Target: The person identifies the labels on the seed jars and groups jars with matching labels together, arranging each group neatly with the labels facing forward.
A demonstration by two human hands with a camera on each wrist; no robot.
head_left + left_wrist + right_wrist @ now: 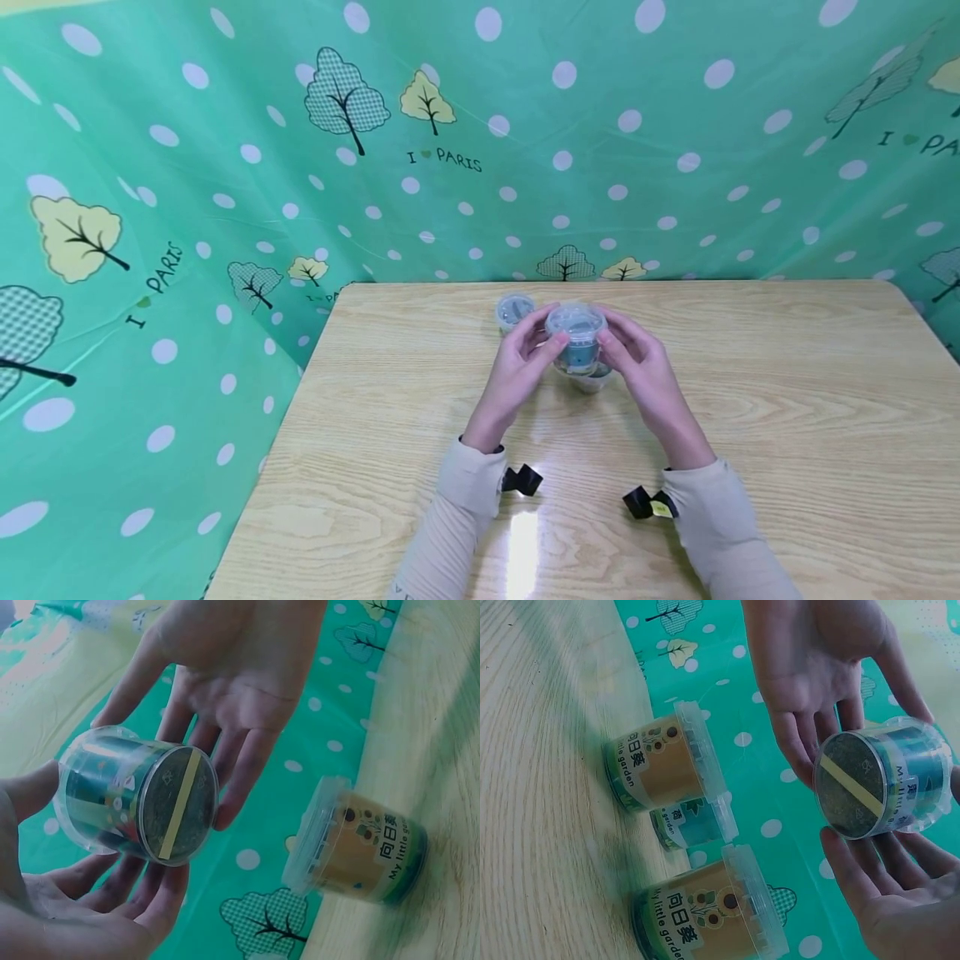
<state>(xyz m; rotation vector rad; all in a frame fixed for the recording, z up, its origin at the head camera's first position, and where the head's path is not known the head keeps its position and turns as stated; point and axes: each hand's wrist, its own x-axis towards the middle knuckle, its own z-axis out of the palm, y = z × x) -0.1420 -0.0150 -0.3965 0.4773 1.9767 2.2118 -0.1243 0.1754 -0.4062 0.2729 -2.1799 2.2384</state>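
Both hands hold one small clear plastic cup [578,354] with a see-through lid and a teal printed label, raised over the table. My left hand [522,354] grips its left side, thumb near the lid rim. From the right side my right hand [642,354] grips it the same way. In the right wrist view the cup's dark base [850,787] shows with a pale yellow strip across it, and "My little" is legible on the label. Fingers of both hands spread under and around its wall.
Two cups with orange sunflower labels, one nearer [705,911] and one farther [656,765], stand on the wooden table [360,433], with a teal-labelled cup [694,825] between them. A green dotted cloth [465,192] hangs behind the table and along its left.
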